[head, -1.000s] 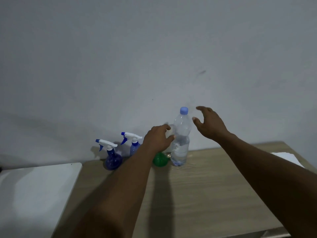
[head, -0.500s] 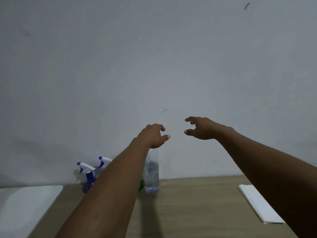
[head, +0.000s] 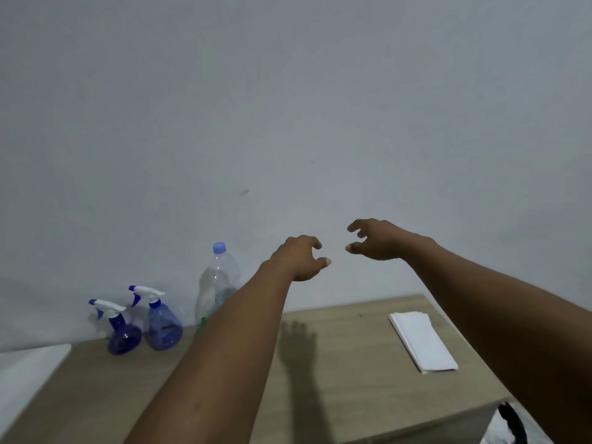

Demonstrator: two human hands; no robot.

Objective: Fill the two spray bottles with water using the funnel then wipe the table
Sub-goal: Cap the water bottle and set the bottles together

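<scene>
Reaching out over the table (head: 336,373), the person holds both hands up in the air in front of the wall. The left hand (head: 301,257) and the right hand (head: 378,240) are near each other. Their fingers are loosely bent and they hold nothing.

The two spray bottles (head: 161,325) are blue and stand side by side at the back left of the table, close to the wall, with their tops on. The water bottle (head: 219,283) stands just to their right with its blue cap on. The left arm hides part of it. Only a tiny green bit of the funnel (head: 202,322) shows by that arm. A folded white cloth (head: 423,342) lies flat on the right, well apart from the bottles.

The water bottle looks like thin, soft plastic. With water inside it is likely heavy, so it is best held around the middle, and not squeezed hard. The spray bottles look small and light and could tip over. One hand should probably hold the round belly while the other twists off the top.
</scene>
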